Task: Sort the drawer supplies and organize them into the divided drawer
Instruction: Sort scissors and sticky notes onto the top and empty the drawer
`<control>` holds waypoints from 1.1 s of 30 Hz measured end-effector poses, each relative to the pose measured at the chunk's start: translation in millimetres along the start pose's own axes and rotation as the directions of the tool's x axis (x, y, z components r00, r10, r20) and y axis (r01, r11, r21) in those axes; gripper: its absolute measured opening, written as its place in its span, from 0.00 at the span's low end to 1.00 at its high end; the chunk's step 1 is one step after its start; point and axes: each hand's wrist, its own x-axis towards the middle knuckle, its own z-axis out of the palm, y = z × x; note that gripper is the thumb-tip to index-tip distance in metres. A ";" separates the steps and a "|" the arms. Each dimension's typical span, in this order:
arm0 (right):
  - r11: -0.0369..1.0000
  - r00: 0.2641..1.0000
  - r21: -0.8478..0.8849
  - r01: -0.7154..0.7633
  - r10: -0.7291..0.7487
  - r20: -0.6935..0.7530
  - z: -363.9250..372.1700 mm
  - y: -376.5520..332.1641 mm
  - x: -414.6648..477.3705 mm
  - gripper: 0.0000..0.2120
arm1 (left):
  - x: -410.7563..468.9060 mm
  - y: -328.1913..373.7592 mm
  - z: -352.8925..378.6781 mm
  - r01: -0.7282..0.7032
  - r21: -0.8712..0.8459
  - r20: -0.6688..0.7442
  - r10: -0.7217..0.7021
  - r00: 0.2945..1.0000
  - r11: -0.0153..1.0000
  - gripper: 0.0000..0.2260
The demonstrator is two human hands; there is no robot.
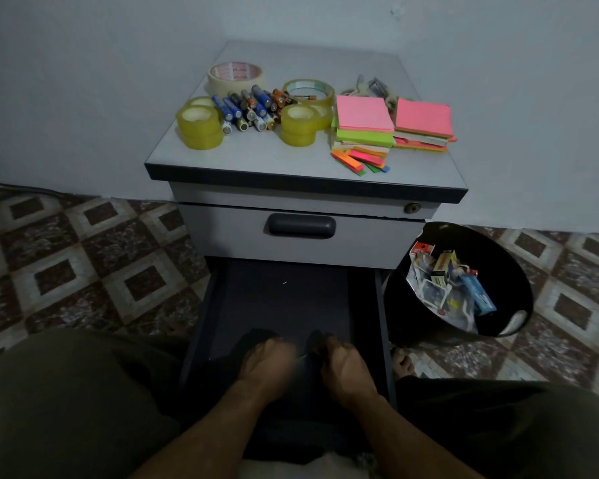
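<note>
Since the whole job hangs on it, start with the open dark pull-out drawer. It's the lower one of the grey cabinet, slid out toward the person, and it looks bare apart from a thin green sliver near the front. No dividers visible in that gloom. Both hands are down in its front end, left hand and right hand near each other with the sliver between them. The fingers bend downward and their tips are lost in the dark, so can't tell if they're pinching anything or just resting.

The supplies sit up on the grey cabinet surface: yellowish clear tape rolls, a cream masking tape roll, a heap of loose cylindrical batteries, neon pink and green sticky note pads, and small coloured page flags close to the front edge.

Likely trouble: the batteries are round and unboxed, so a careless grab could send them rolling off that edge into the drawer or onto the patterned tile floor. The black round bin of packaging stands right beside the drawer's right side, so anything knocked that way may land in the rubbish. Room-wise, olive-trousered knees hem the drawer in on both sides and the closed upper drawer overhangs its back, so the free path looks like straight up and forward.
</note>
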 end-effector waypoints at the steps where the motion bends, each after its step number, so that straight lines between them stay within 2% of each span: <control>1: 1.000 1.000 0.001 -0.003 0.003 -0.008 -0.1 -0.1 0.8 0.11 | -0.7 0.7 -0.4 -0.002 0.008 -0.001 0.002 1.000 1.000 0.06; 7: 0.992 0.993 0.046 0.117 -0.118 0.031 -0.6 -12.4 -3.1 0.06 | -4.4 6.9 -1.0 -0.031 -0.010 0.005 0.031 1.000 0.999 0.09; 11: 0.983 0.982 0.096 0.155 -0.164 0.094 1.4 -15.7 -3.5 0.15 | -6.2 8.5 -3.1 -0.031 -0.049 0.019 0.032 0.999 0.998 0.10; 18: 0.987 0.979 0.051 0.151 -0.157 0.132 3.5 -12.8 -1.0 0.07 | -9.8 9.7 -3.3 -0.062 -0.034 0.028 0.063 0.998 0.998 0.09; 22: 0.994 0.990 -0.048 0.094 -0.089 0.109 -0.1 -12.9 -3.2 0.16 | -10.3 11.3 -3.7 -0.049 0.080 0.043 0.046 0.998 0.996 0.11; 27: 0.982 0.999 -0.186 0.030 -0.021 0.048 -1.3 -6.0 0.5 0.17 | -9.8 13.1 -5.8 0.007 0.134 0.059 -0.015 0.998 0.991 0.13; 33: 0.985 0.997 -0.161 0.055 -0.048 0.052 -1.3 -3.6 1.1 0.17 | -9.3 10.6 -6.3 0.065 0.132 0.055 -0.073 0.996 0.989 0.14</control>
